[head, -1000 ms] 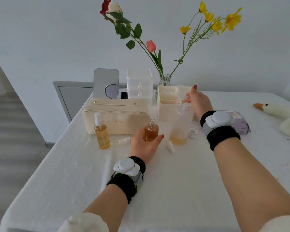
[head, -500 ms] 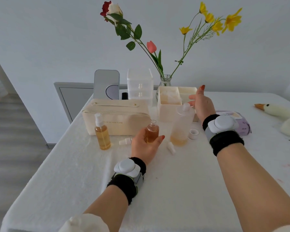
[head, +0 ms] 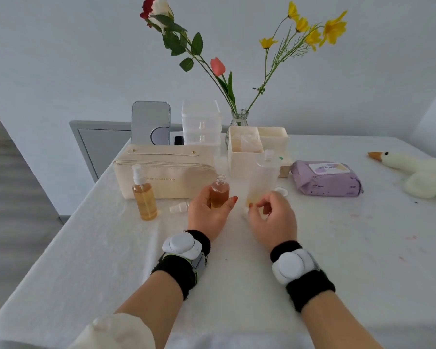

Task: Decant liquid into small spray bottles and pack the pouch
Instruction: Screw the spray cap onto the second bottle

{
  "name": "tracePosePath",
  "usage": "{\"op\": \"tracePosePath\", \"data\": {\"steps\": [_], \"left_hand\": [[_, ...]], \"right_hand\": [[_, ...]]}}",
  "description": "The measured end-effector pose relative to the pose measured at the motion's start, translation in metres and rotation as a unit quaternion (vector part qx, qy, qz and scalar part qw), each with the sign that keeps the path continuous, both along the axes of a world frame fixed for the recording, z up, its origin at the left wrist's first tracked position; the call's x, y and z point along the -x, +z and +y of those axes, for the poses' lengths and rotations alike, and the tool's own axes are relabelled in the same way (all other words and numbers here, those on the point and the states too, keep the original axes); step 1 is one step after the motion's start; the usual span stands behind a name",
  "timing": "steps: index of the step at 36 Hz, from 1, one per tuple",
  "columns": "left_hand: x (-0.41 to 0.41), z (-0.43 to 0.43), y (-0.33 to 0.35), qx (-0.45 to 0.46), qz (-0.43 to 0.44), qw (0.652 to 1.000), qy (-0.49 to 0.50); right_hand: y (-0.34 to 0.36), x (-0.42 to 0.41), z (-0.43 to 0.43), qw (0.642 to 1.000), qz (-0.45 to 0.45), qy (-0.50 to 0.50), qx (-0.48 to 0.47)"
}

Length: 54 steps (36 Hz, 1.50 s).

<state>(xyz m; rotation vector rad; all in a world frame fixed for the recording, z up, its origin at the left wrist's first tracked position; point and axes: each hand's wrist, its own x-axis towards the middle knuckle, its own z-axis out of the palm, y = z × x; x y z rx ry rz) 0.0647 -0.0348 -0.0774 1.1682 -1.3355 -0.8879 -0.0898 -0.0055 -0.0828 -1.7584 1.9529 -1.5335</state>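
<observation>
Hands first: your left hand (head: 208, 215) grips the small open bottle (head: 220, 191) upright on the tabletop (head: 237, 285), neck up, long axis vertical. Your right hand (head: 272, 219) pinches something small, likely the white spray cap (mostly hidden). Keep the bottle vertical and seat the cap straight down.

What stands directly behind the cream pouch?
Behind the cream pouch stand a rounded mirror and a clear drawer unit. A small black item shows between them; the pouch covers their bases.
</observation>
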Motion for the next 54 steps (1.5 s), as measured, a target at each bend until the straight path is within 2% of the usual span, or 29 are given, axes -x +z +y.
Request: {"op": "tracePosePath", "data": {"steps": [2,7,9,12,15,19,23,31,40,48,54], "left_hand": [[0.000,0.000,0.000,0.002,-0.007,1.000,-0.001],[0.000,-0.001,-0.003,-0.001,-0.008,1.000,0.002],[0.000,-0.001,-0.003,0.002,-0.011,1.000,0.002],[0.000,-0.001,-0.002,0.002,-0.006,1.000,0.003],[0.000,-0.001,-0.002,0.010,-0.003,1.000,0.006],[0.001,-0.001,-0.001,0.031,-0.027,0.999,0.011],[0.001,-0.001,0.000,0.034,-0.037,0.999,0.019],[0.002,0.001,0.002,0.019,-0.030,0.999,0.021],[0.001,0.000,-0.002,0.016,-0.025,0.999,0.020],[0.000,0.001,-0.001,0.009,-0.016,1.000,0.011],[0.001,0.001,-0.001,-0.001,0.001,1.000,0.008]], "right_hand": [[-0.007,-0.001,-0.001,0.997,0.025,-0.005,-0.078],[-0.009,0.000,-0.007,0.980,0.091,-0.020,-0.175],[-0.010,0.000,-0.008,0.976,0.109,-0.021,-0.188],[-0.010,0.000,-0.009,0.981,0.111,-0.016,-0.161],[-0.010,0.000,-0.006,0.990,0.066,-0.014,-0.122],[-0.005,-0.002,-0.001,1.000,-0.021,-0.008,-0.005],[0.003,-0.008,0.004,0.988,-0.092,0.044,0.114],[0.048,-0.007,0.006,0.969,-0.078,0.079,0.222],[0.108,-0.010,0.011,0.972,0.019,0.105,0.208],[0.142,-0.014,0.021,0.969,0.174,0.111,0.135],[0.149,-0.014,0.023,0.968,0.167,0.111,0.149]]}}
